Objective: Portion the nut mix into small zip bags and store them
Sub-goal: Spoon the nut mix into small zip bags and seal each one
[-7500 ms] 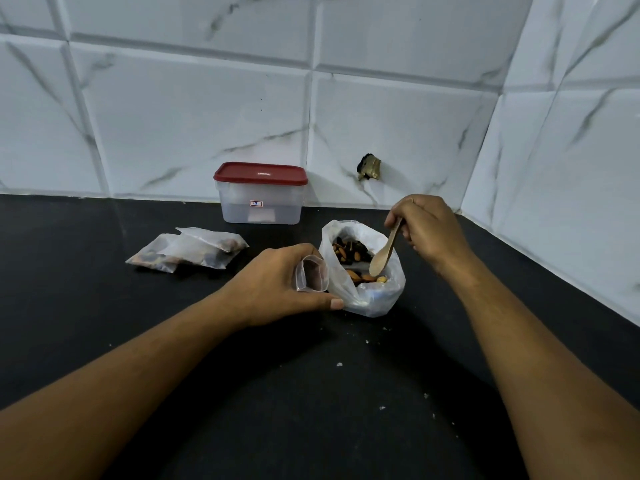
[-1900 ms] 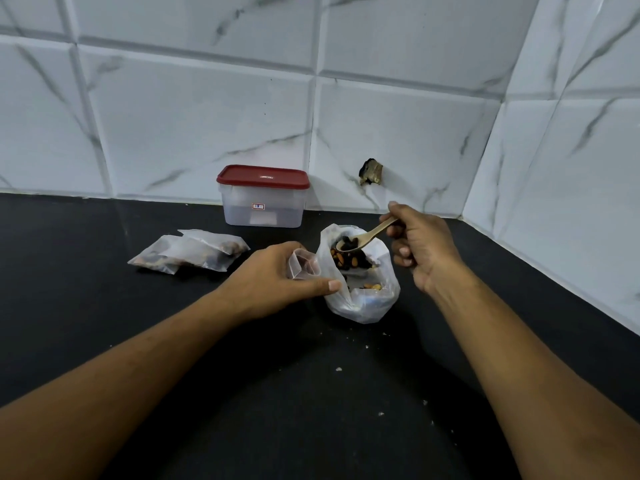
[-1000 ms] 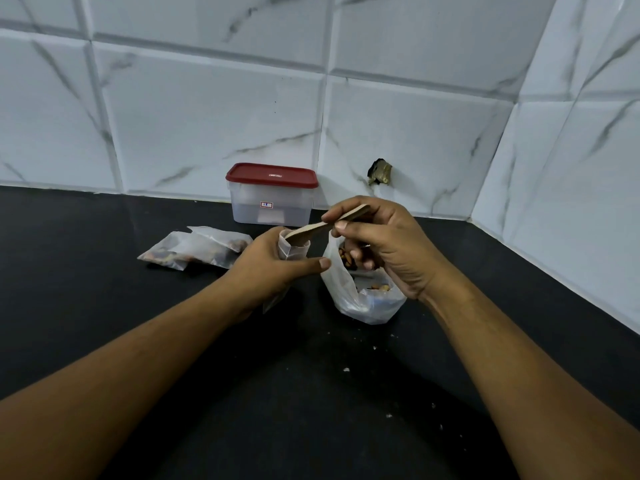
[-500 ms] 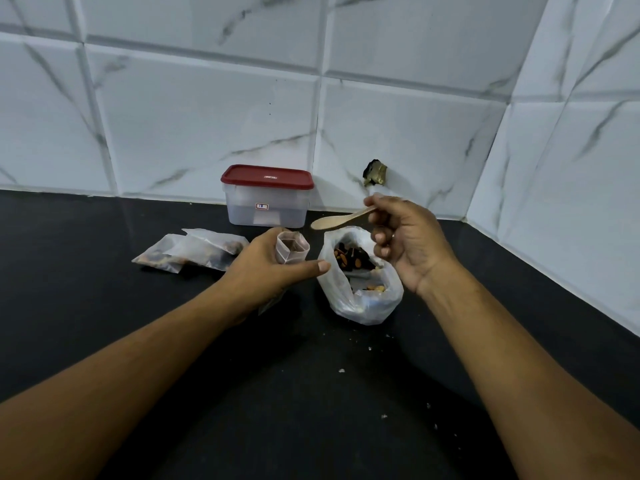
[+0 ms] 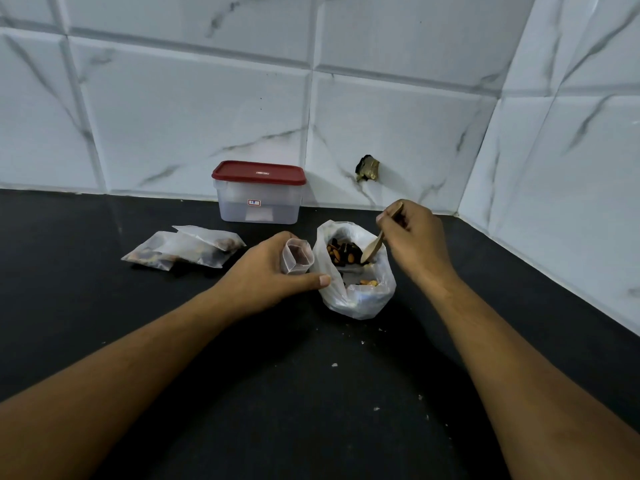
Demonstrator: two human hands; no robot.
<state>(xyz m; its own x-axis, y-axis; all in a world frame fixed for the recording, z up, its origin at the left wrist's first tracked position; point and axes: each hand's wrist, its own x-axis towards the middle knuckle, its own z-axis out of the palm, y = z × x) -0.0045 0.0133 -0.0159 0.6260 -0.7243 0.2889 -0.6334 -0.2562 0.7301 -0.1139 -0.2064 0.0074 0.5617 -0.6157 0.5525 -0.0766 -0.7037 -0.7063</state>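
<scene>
The left hand [image 5: 266, 271] has its fingers curled round a small zip bag [image 5: 297, 256], which stands upright inside the curl with its mouth propped open. The thumb reaches out below it to the edge of the big bag [image 5: 356, 299]. The right hand [image 5: 415, 237] pinches the handle of a wooden spoon [image 5: 372, 251] between thumb and fingertips, and the spoon's bowl is sunk in the nut mix [image 5: 343, 254] just beyond the left fingertips.

The small bag looks like thin, limp film, nearly weightless, and would likely fold shut if released. The best hold is round its upper part, near the rim, loose enough not to crush the opening. The nuts are hard and loose and could roll off a shallow spoon, so the short gap between the two bags helps. The big bag is soft too, and its walls slump inward.

Filled bags [image 5: 187, 249] lie on the counter [image 5: 311, 393] beyond the left knuckles. A red-lidded box [image 5: 258, 195], probably the storage, stands farther back.
</scene>
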